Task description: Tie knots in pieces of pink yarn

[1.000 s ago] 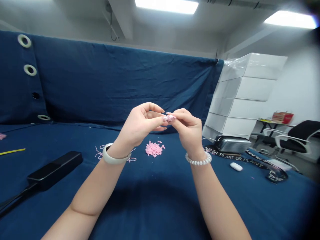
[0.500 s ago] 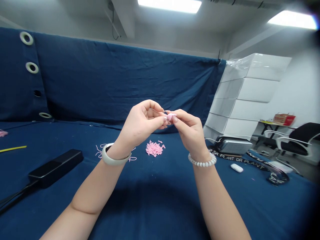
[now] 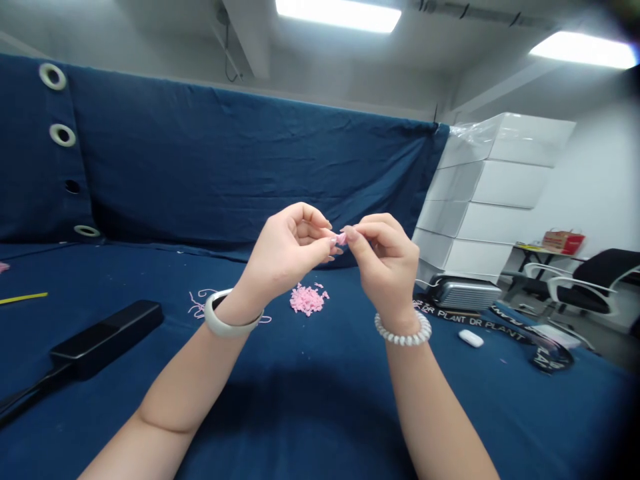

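A small pink piece (image 3: 341, 238), soft-looking like yarn or fabric, is pinched between both hands above the blue cloth. My left hand (image 3: 295, 247) grips its left side between thumb and fingers. On the right side, my right hand (image 3: 387, 257) holds it with thumb and index finger. Fingertips hide much of the piece, so its exact kind is unclear. Below and beyond the hands lies a heap of small pink bits (image 3: 307, 299). Loose pink strands (image 3: 198, 305) of yarn lie partly behind my left wrist.
On the left are a black elongated box (image 3: 107, 337) with a cable and a yellow strip (image 3: 24, 298). To the right lie a white case (image 3: 471, 339), a lettered black strap (image 3: 480, 322) and a silver-grey device (image 3: 465, 293). White boxes (image 3: 505, 180) are stacked behind.
My right hand has shifted slightly right and turned, with its fingers more bent. Less of the pink piece shows between the fingertips. The whole view has moved a little.
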Tool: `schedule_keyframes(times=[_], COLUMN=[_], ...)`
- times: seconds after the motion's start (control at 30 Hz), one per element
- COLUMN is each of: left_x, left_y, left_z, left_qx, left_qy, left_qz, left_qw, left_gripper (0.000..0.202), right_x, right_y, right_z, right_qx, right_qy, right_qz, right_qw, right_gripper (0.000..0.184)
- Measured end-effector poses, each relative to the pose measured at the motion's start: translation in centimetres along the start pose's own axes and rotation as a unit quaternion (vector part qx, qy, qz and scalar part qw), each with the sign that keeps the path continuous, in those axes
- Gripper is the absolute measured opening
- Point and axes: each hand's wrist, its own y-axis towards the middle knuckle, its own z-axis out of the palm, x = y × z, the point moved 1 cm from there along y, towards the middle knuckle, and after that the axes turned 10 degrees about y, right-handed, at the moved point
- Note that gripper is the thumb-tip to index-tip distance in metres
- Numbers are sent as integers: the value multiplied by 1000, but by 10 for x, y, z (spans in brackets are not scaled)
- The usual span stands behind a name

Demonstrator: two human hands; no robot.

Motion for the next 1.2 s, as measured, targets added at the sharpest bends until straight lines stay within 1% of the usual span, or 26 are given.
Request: schedule_keyframes(times=[0.23,0.3,0.37,0.47,0.53,0.57,0.6,0.63,0.67,0.7,0.73,0.77,0.8,0.83,0.87,0.93,0.97,1.0,1.03,1.07,1.1,1.13,1.2], left_x=[2,3,8,24,42,54,66,80,94,108,121,134,146,158,170,192,203,213,222,230,237,242,249], left_y=[1,3,6,16,21,22,20,16,9,1,-9,-19,-28,-37,-45,-57,-62,-67,-71,-75,-79,-82,-87], left_z=[-2,-1,0,0,-8,-16,-26,-38,-51,-65,-79,-92,-104,-113,-120,-127,-127,-125,-123,-119,-116,-114,-111], left_qx=[-12,-16,-18,-12,-9,-7,-4,8,33,75,99,114,129,143,154,171,179,190,200,211,223,235,257], left_qy=[12,20,31,64,125,177,241,316,396,468,493,509,524,538,550,567,571,571,570,567,564,561,557], left_qz=[7,8,12,14,15,19,18,9,-7,-28,-48,-65,-78,-87,-93,-102,-108,-114,-120,-125,-130,-132,-131], left_qw=[1000,1000,999,998,992,984,970,949,918,880,863,851,838,826,816,799,794,790,788,786,784,783,779], left_gripper=[15,13,12,11,11,12,13,15,18,19,19,18,19,20,24,34,41,47,54,60,63,65,64], right_x=[-3,-4,-9,-29,-55,-71,-89,-107,-124,-138,-149,-156,-160,-160,-158,-148,-144,-140,-138,-139,-141,-144,-153], right_y=[1,2,3,0,-8,-16,-26,-38,-52,-66,-78,-87,-93,-95,-94,-86,-82,-80,-80,-85,-92,-102,-126], right_z=[-4,-4,-3,-1,3,5,9,12,16,19,20,20,21,21,21,27,33,41,52,64,76,89,111], right_qx=[-35,-33,-21,-15,-27,-30,-5,58,166,222,250,268,271,268,265,268,281,305,339,383,436,467,500], right_qy=[-24,-24,-8,21,10,-16,-54,-107,-160,-172,-184,-203,-221,-243,-272,-336,-362,-372,-368,-347,-320,-301,-276], right_qz=[15,29,57,102,122,135,166,216,275,307,328,344,354,353,337,274,239,218,218,235,265,277,292], right_qw=[999,999,998,995,992,990,985,969,933,909,892,877,868,863,861,860,856,849,838,823,799,784,767], right_gripper=[17,19,19,19,21,21,22,24,23,16,11,18,29,39,50,65,69,70,68,63,59,56,53])
